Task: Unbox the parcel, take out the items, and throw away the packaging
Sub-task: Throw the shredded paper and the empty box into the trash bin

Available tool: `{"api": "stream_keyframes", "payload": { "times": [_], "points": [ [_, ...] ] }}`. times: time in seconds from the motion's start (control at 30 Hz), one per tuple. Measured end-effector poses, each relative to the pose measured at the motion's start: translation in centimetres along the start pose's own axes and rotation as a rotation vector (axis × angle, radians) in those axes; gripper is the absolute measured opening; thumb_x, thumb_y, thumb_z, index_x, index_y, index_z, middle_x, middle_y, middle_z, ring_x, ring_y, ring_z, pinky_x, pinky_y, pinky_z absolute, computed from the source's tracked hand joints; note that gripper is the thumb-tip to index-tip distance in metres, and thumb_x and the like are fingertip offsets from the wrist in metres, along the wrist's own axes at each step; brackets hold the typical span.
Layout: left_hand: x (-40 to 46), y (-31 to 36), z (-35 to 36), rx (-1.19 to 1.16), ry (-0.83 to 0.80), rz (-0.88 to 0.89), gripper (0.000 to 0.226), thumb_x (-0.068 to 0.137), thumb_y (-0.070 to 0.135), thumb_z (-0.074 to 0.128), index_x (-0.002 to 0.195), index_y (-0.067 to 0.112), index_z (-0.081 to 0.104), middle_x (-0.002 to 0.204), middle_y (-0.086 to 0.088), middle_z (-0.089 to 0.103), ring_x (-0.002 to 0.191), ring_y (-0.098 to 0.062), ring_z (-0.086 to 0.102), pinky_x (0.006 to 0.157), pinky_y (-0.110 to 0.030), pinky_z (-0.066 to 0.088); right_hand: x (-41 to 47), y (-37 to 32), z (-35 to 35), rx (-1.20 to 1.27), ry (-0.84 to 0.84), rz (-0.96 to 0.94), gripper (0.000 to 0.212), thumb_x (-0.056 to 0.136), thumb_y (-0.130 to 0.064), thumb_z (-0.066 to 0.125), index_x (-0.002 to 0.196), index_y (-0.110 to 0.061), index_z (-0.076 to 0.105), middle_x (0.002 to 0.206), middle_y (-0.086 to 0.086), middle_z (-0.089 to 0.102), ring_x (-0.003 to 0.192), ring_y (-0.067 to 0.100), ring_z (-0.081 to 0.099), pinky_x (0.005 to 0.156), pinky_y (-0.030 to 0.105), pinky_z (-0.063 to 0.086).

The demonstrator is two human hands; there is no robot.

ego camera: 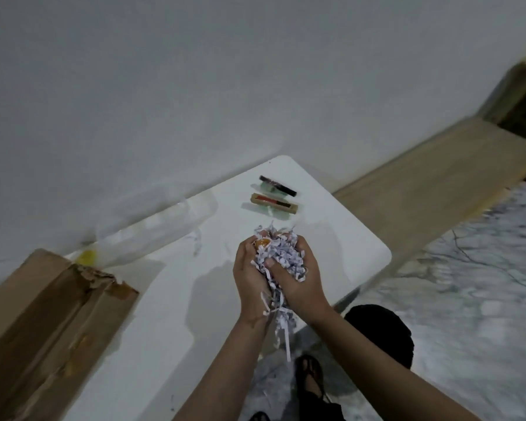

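While both bare forearms reach forward from the bottom of the view, the left hand [251, 276] and right hand [298, 276] press together, cupped around a bundle of shredded paper filler [281, 258]. Both hands are clenched on this bundle, the right thumb pushed into its middle. Loose white and purplish strips spill upward past the fingertips and hang down between the wrists. A small orange item [261, 243] peeks out of the shreds against the left fingers; what it is cannot be told. Below the hands lies a white table [152, 314], with a marbled floor [468, 299] to their right. Down near the forearms, a foot in a dark sandal [310, 375] stands on that floor. To the left of the hands, at the table's edge, sits an opened cardboard box [43, 323] with a torn flap. Beyond the box, up and left of the hands, lies crumpled clear plastic wrap [152, 217] with a yellow patch on it. Just past the fingertips, two slim items rest on the table side by side: a tan boxed stick [274, 203] nearer, and a dark tube [277, 185] behind it. Farthest away rises a plain pale wall [195, 86], with a wooden ledge [438, 165] along its foot on the right.
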State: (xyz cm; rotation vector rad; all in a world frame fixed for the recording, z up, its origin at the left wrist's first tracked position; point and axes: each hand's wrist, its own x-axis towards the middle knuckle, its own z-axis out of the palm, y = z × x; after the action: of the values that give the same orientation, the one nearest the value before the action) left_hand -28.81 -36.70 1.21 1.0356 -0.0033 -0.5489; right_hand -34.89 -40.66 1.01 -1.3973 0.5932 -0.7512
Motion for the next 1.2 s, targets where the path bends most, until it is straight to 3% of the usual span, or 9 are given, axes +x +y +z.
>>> {"api": "stream_keyframes", "payload": {
  "times": [0.23, 0.4, 0.5, 0.63, 0.8, 0.93, 1.0, 1.1, 1.2],
  "points": [
    [-6.3, -7.1, 7.2, 0.135, -0.269, -0.236, 0.022, 0.097, 0.012, 0.043, 0.099, 0.002, 0.062, 0.100, -0.020, 0.065, 0.094, -0.033, 0.064, 0.090, -0.045, 0.052, -5.0, -0.7, -10.8, -0.026, 0.387, 0.026, 0.045, 0.077, -0.030, 0.069, 0.117, -0.014, 0.057, 0.112, 0.003, 0.068, 0.106, 0.017, 0.065, 0.090, 0.032, 0.052],
    [-10.3, -14.9, 12.0, 0.251, -0.340, -0.394, 0.024, 0.098, 0.013, 0.044, 0.100, 0.003, 0.066, 0.105, -0.021, 0.065, 0.100, -0.035, 0.062, 0.095, -0.045, 0.049, -7.7, 0.8, -19.8, -0.052, 0.554, 0.088, 0.032, 0.083, -0.007, 0.069, 0.104, -0.029, 0.057, 0.093, -0.016, 0.069, 0.090, -0.007, 0.065, 0.076, 0.008, 0.048],
    [-11.9, -19.8, 13.9, 0.380, -0.340, -0.431, 0.028, 0.100, 0.006, 0.037, 0.111, -0.006, 0.060, 0.103, -0.020, 0.064, 0.094, -0.030, 0.061, 0.084, -0.031, 0.054, -8.6, 3.1, -24.5, -0.076, 0.638, 0.168, 0.030, 0.078, -0.022, 0.070, 0.105, -0.021, 0.059, 0.095, -0.010, 0.071, 0.093, 0.005, 0.067, 0.078, 0.017, 0.051],
    [-12.0, -26.6, 13.5, 0.526, -0.305, -0.553, 0.027, 0.100, 0.006, 0.037, 0.105, -0.007, 0.060, 0.093, -0.017, 0.065, 0.082, -0.025, 0.064, 0.064, -0.024, 0.055, -9.1, 8.2, -28.9, -0.058, 0.672, 0.321, 0.026, 0.080, -0.020, 0.071, 0.102, -0.027, 0.059, 0.099, -0.007, 0.068, 0.092, 0.002, 0.066, 0.080, 0.018, 0.052],
    [-7.8, -37.8, 9.7, 0.725, -0.155, -0.777, 0.025, 0.095, 0.010, 0.045, 0.099, -0.005, 0.065, 0.107, -0.026, 0.065, 0.094, -0.037, 0.063, 0.085, -0.042, 0.052, -8.3, 18.9, -32.4, -0.016, 0.681, 0.549, 0.025, 0.083, -0.016, 0.071, 0.097, -0.032, 0.058, 0.096, -0.014, 0.066, 0.085, -0.009, 0.063, 0.075, 0.008, 0.048],
    [-2.9, -49.4, 4.0, 0.859, -0.222, -0.909, 0.040, 0.080, 0.033, 0.056, 0.105, 0.005, 0.071, 0.110, -0.021, 0.068, 0.098, -0.036, 0.067, 0.093, -0.052, 0.051, -7.2, 29.8, -35.1, -0.016, 0.729, 0.678, 0.025, 0.079, -0.027, 0.075, 0.098, -0.024, 0.060, 0.093, -0.012, 0.065, 0.091, 0.007, 0.064, 0.080, 0.019, 0.049],
    [0.2, -55.9, 0.0, 0.882, -0.240, -0.956, 0.047, 0.082, 0.041, 0.055, 0.113, 0.008, 0.068, 0.116, -0.019, 0.067, 0.102, -0.034, 0.066, 0.096, -0.049, 0.050, -6.8, 34.9, -36.5, -0.003, 0.731, 0.741, 0.039, 0.074, -0.035, 0.078, 0.105, -0.017, 0.062, 0.099, -0.007, 0.068, 0.095, 0.012, 0.064, 0.085, 0.026, 0.050],
    [1.8, -57.6, 0.8, 0.896, -0.272, -1.034, 0.054, 0.089, 0.047, 0.055, 0.128, 0.010, 0.057, 0.116, -0.016, 0.067, 0.104, -0.033, 0.065, 0.094, -0.045, 0.051, -6.2, 39.9, -38.3, 0.043, 0.661, 0.802, 0.061, 0.068, -0.039, 0.082, 0.121, -0.017, 0.059, 0.115, -0.003, 0.066, 0.102, 0.012, 0.062, 0.095, 0.036, 0.051],
    [2.0, -57.5, 1.4, 0.917, -0.274, -1.067, 0.050, 0.096, 0.047, 0.043, 0.135, 0.016, 0.049, 0.125, -0.012, 0.061, 0.113, -0.031, 0.058, 0.096, -0.042, 0.046, -6.2, 42.0, -40.0, 0.091, 0.629, 0.828, 0.070, 0.073, -0.033, 0.080, 0.134, -0.018, 0.051, 0.131, -0.003, 0.054, 0.117, 0.014, 0.054, 0.100, 0.032, 0.045]
  ]
}}
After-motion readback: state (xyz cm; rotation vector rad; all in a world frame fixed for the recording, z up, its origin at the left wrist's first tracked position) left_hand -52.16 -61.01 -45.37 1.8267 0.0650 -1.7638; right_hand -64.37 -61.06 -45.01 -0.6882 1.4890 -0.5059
